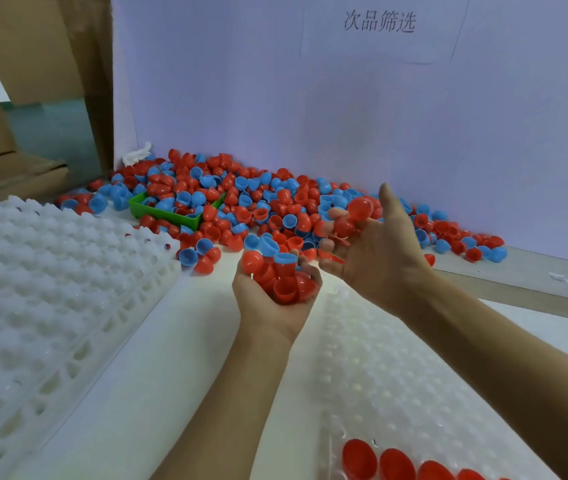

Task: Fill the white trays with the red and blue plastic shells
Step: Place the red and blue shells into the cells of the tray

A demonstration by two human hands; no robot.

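My left hand (268, 303) is palm up, cupped round a handful of red shells (286, 284) with a blue one on top. Just to its right, my right hand (376, 258) is raised with the thumb up and holds a few red shells (355, 216) in its curled fingers. Both hands hover above the far end of a white dimpled tray (396, 382). Several red shells (396, 462) sit in the tray's nearest row. A big loose pile of red and blue shells (268, 202) lies behind the hands along the wall.
A stack of white trays (50, 289) fills the left side. A green bin (171, 211) sits half buried in the pile. A white wall with a paper sign stands behind; cardboard boxes (15, 98) stand at the far left.
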